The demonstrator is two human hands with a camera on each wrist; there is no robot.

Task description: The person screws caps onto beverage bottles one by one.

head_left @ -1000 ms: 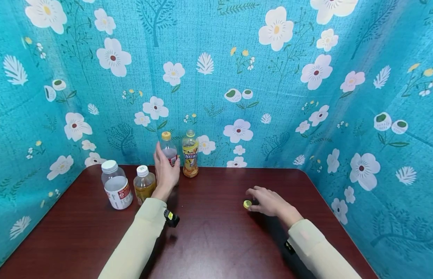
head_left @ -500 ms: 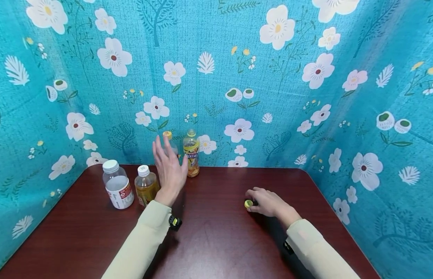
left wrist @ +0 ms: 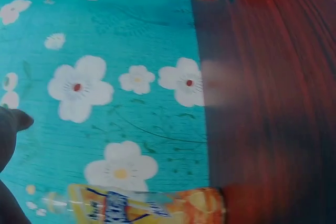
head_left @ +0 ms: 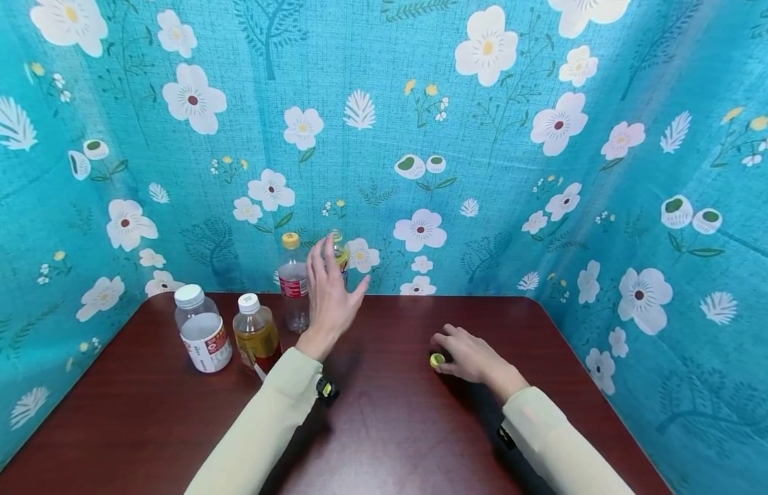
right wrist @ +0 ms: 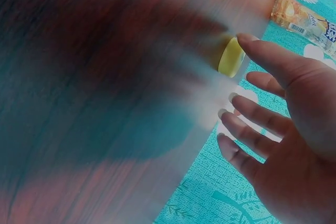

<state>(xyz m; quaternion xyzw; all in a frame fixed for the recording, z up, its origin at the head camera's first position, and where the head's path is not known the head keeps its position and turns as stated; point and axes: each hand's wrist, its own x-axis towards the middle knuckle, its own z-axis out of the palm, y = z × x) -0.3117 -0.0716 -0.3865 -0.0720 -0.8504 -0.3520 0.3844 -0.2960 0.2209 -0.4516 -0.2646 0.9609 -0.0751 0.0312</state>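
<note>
My left hand (head_left: 334,299) is raised with fingers spread, holding nothing. It stands in front of an uncapped iced-tea bottle (head_left: 343,256) with a yellow label, partly hiding it; its orange lower part shows in the left wrist view (left wrist: 152,205). Just left of that hand stands a clear bottle (head_left: 293,282) with a red label and an orange cap. My right hand (head_left: 473,356) is low over the table, fingers loosely bent around a yellow bottle cap (right wrist: 231,57). The thumb tip is at the cap's edge, and a gap shows between the index fingertip and the cap.
A white-capped bottle (head_left: 256,333) with amber liquid and a wide clear jar (head_left: 204,333) with a white label stand on the left. They share a dark red-brown table (head_left: 384,426). A blue flowered curtain (head_left: 384,137) rises behind the table and along its sides.
My left hand has come away from the red-labelled bottle and moved right, in front of the uncapped iced-tea bottle. My right hand and the yellow cap have stayed in place.
</note>
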